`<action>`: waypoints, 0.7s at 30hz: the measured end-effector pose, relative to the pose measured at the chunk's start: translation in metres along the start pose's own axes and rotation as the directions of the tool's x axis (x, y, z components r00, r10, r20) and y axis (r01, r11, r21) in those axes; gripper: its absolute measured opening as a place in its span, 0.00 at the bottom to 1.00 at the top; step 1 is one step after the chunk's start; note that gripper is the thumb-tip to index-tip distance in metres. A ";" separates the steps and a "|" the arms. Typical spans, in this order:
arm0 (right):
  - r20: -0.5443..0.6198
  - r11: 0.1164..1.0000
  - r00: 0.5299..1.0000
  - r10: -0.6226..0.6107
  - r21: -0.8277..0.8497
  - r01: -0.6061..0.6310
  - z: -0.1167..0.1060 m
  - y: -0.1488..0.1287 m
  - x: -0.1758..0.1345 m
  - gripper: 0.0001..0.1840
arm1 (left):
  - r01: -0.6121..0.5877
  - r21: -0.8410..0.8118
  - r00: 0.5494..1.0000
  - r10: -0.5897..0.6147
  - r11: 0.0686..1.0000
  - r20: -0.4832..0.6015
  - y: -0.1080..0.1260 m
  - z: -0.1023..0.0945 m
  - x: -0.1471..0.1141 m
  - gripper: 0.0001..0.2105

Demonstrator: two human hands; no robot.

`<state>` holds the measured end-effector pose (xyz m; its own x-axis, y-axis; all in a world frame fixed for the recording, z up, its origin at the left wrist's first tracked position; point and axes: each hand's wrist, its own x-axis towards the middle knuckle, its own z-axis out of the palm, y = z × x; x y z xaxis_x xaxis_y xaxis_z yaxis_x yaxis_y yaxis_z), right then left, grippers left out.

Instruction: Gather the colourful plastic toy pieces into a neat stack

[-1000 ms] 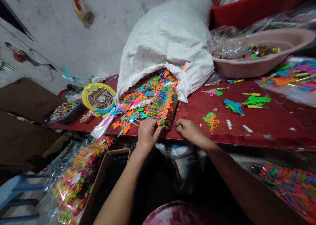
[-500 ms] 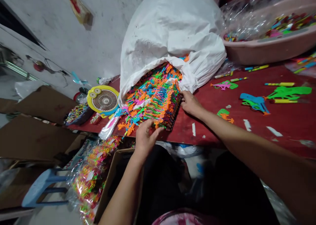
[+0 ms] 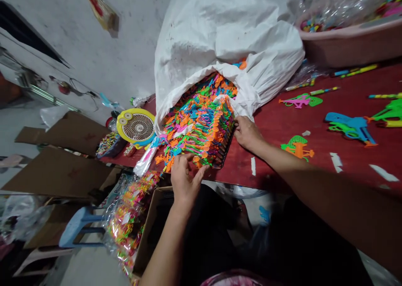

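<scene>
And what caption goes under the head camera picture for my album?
Left hand and right hand beside bright toys, before a white sack.

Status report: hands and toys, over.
Left hand at near end of toy row. Right hand at its right side. Row closely packed; white sack behind.

One left hand [image 3: 186, 178], one right hand [image 3: 247, 132]; one white sack [image 3: 226, 34]; one fan [image 3: 139, 127]; one pink basin [image 3: 351, 43]; one blue stool [image 3: 75, 227]; one red counter [image 3: 266, 106]; three long white scraps [image 3: 253, 166]; heaped toys [image 3: 193, 129], too many to count.
</scene>
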<state>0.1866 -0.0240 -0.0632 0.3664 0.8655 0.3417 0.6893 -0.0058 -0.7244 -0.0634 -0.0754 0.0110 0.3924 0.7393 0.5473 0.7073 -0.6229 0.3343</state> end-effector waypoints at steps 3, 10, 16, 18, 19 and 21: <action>-0.021 1.000 1.000 0.001 0.028 0.000 0.000 0.000 -0.001 0.33 | 0.111 0.048 0.990 -0.105 0.993 -0.098 0.008 0.007 -0.010 0.22; 0.028 0.984 0.997 0.068 0.162 -0.071 0.004 0.009 0.025 0.37 | 0.194 0.097 0.978 -0.185 0.976 -0.096 0.014 0.010 -0.019 0.18; 0.120 0.962 0.990 0.072 0.254 -0.101 -0.001 0.019 0.037 0.31 | 0.174 0.070 0.985 -0.175 0.982 0.007 0.021 0.000 -0.010 0.10; 0.102 0.958 0.992 0.069 0.270 -0.094 -0.001 0.023 0.034 0.31 | 0.162 0.053 0.985 -0.165 0.985 0.054 0.021 -0.003 -0.007 0.08; 0.090 0.959 0.994 0.065 0.270 -0.087 -0.001 0.025 0.033 0.30 | 0.158 0.041 0.985 -0.160 0.987 0.062 0.020 -0.003 -0.005 0.07; 0.071 0.960 0.996 0.047 0.273 -0.064 0.000 0.026 0.030 0.29 | 0.155 0.000 0.986 -0.155 0.988 0.062 0.017 -0.004 -0.002 0.06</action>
<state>0.2161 0.0021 -0.0716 0.3530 0.8976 0.2641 0.4673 0.0754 -0.8809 -0.0542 -0.0888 0.0184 0.3141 0.8411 0.4403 0.7598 -0.5008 0.4147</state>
